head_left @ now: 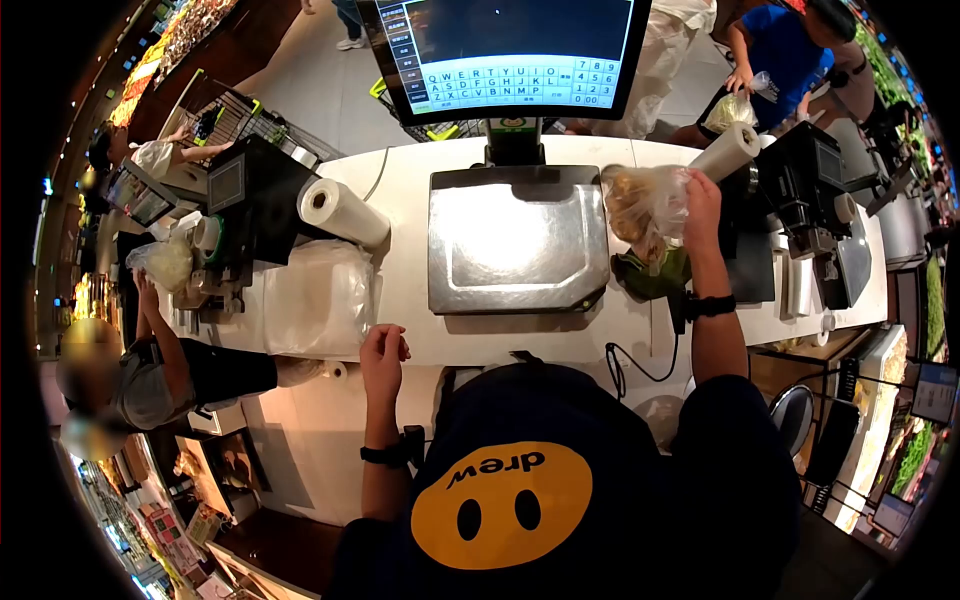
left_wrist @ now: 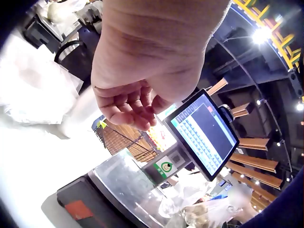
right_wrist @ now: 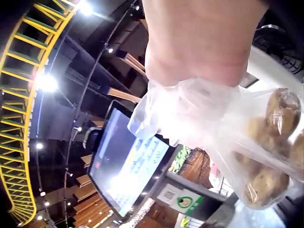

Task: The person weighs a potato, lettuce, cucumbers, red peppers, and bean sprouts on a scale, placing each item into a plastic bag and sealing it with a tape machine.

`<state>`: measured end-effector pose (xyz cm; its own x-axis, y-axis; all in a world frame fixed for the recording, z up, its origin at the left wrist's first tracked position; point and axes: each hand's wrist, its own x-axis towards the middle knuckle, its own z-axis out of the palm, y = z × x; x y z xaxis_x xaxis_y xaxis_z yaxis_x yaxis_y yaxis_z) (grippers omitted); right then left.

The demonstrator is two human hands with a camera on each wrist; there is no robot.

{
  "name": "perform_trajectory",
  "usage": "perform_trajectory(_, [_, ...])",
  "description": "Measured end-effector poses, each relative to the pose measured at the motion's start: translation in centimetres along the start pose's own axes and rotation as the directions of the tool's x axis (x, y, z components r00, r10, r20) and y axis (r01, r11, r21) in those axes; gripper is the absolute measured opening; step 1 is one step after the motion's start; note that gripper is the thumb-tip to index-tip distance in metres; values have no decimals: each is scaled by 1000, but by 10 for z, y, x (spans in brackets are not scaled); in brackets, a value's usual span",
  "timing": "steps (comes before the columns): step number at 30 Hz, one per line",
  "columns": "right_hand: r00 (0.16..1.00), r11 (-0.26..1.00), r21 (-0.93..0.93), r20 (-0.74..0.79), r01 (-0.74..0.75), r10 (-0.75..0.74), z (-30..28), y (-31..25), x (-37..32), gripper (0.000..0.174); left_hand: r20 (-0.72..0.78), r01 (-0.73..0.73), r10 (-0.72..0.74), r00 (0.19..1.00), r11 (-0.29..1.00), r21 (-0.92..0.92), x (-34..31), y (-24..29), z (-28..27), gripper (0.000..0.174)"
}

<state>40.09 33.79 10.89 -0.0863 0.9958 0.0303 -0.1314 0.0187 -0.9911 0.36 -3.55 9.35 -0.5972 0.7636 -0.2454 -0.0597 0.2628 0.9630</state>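
My right hand [head_left: 703, 205] grips the gathered top of a clear plastic bag [head_left: 657, 195] just right of the scale. Brown, potato-like lumps [right_wrist: 266, 187] fill the bag's lower part in the right wrist view; the right fingers are mostly hidden by plastic there. A dark green item [head_left: 655, 275] lies below the bag on the counter side. My left hand [head_left: 384, 348] hovers by the counter's near edge with loosely curled fingers [left_wrist: 135, 114] and nothing in them. Between the two hands sits a flat metal weighing scale [head_left: 515, 235].
A touchscreen monitor [head_left: 505, 70] stands behind the scale. Left of it are a bag roll [head_left: 345, 210] and a stack of flat plastic bags [head_left: 318, 300]. Another bag roll [head_left: 725, 150] is at the right. A black cable [head_left: 640, 370] hangs at the near edge. People stand around the counter.
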Motion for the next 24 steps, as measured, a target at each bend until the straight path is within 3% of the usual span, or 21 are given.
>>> perform_trajectory(2, [995, 997, 48, 71, 66, -69, 14, -11, -3, 21, 2, 6, -6, 1000, 1000, -13, 0, -1, 0, 16])
perform_trajectory(5, [969, 994, 107, 244, 16, -42, 62, -31, -27, 21, 7, 21, -21, 1000, 1000, -7, 1, -1, 4, 16])
perform_trajectory(7, [972, 997, 58, 232, -42, 28, 98, -31, -46, 24, 14, 21, -21, 1000, 1000, -18, 1, 2, 7, 17])
perform_trajectory(9, [967, 997, -81, 256, 10, 11, 118, -3, -59, 26, 23, 25, -24, 999, 999, -20, 2, 3, 8, 17])
perform_trajectory(11, [948, 999, -35, 316, -28, 38, 133, 43, -77, 28, 26, 24, -24, 999, 999, -23, 4, 0, 7, 17])
perform_trajectory(13, [873, 994, -109, 486, 5, 49, 154, 43, -106, 32, 27, 35, -34, 999, 999, -38, 4, -1, 7, 17])
perform_trajectory(15, [784, 872, -441, 610, 213, 117, 173, 38, -126, 42, 36, 36, -35, 999, 999, -41, 2, 0, 8, 18])
perform_trajectory(17, [661, 719, -416, 747, 556, -79, 185, 69, -143, 48, 48, 37, -36, 998, 999, -26, 3, -1, 7, 18])
perform_trajectory(18, [628, 722, -446, 778, 529, 20, 191, 69, -149, 50, 52, 39, -39, 998, 999, -10, 4, -4, 6, 18])
perform_trajectory(24, [636, 663, -504, 770, 554, 55, 206, 52, -162, 52, 78, 67, -64, 995, 997, -27, 8, -16, -5, 18])
